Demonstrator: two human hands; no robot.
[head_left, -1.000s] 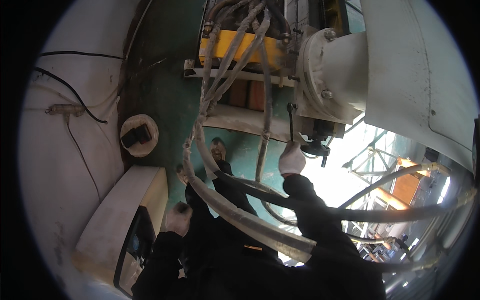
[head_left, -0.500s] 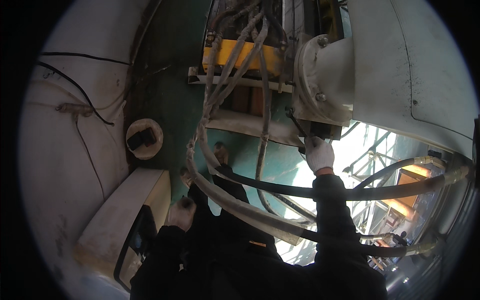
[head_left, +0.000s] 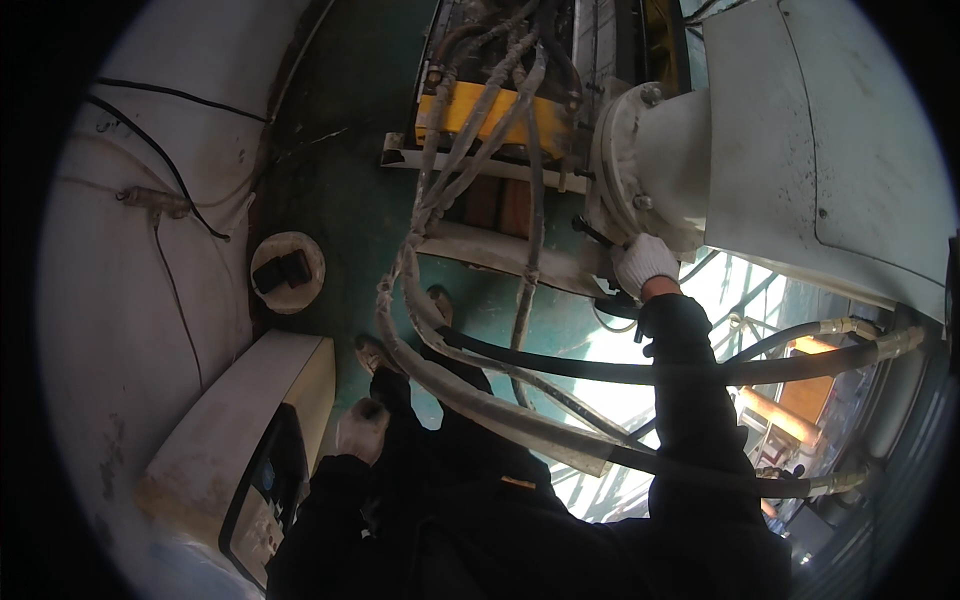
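Right hand grips wrench; step is apparently turning; next stroke needs firm seating. Left hand: grip unclear.

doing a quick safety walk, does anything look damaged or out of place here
At left, the curved black cable on the pale surface ends in what looks like a loose tip. A pale sleeve stops partway along a dark hose, leaving it bare beyond. The wrench shows nothing odd.

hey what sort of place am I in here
Likely a factory or workshop: thick hoses, a bolted flange and a wrench in your right hand suggest that.
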